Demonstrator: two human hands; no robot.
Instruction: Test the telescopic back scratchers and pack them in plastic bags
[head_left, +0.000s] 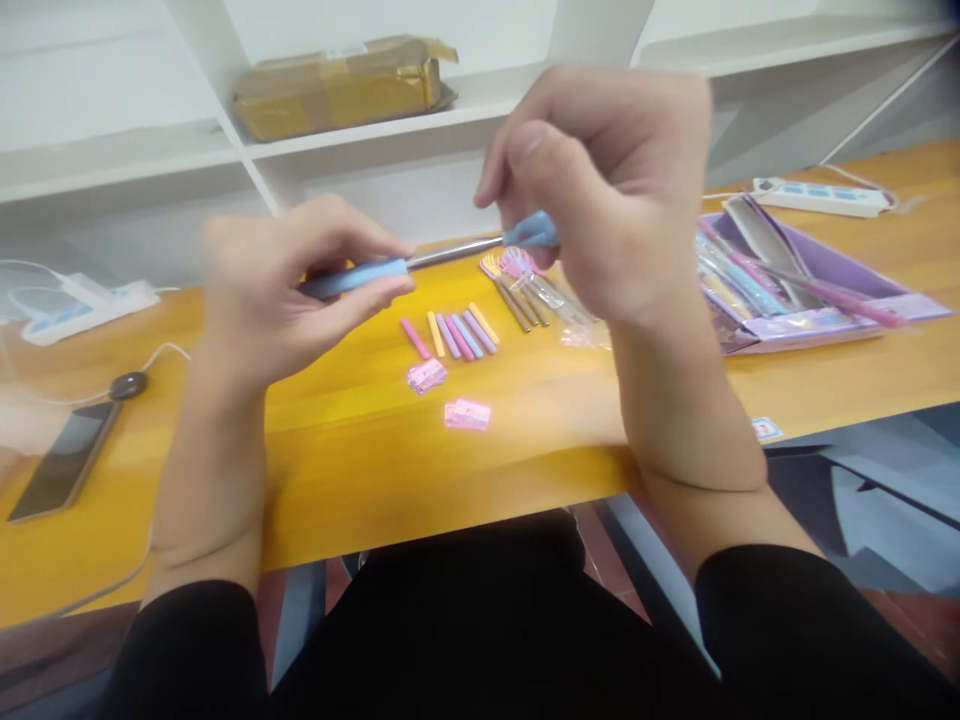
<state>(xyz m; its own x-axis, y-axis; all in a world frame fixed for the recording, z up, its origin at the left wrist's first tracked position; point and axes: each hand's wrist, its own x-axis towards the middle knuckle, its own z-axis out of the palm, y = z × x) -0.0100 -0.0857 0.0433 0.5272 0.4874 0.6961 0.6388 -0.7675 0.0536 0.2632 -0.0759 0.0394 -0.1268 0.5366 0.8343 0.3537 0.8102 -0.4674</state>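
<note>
In the head view, a small back scratcher with a metal rod is held up above the table between my two hands. My left hand is closed around its light blue handle. My right hand grips the light blue head end, whose tip is hidden by the fingers. Below lie several loose coloured handles in pink, yellow, purple and blue. Beside them, several metal rods with claw-shaped heads lie together, some near clear plastic wrapping.
Two small stacks of pink cards lie on the yellow table. At right stands a purple box of wrapped items. Power strips and a phone are at the sides. A taped carton sits on the shelf.
</note>
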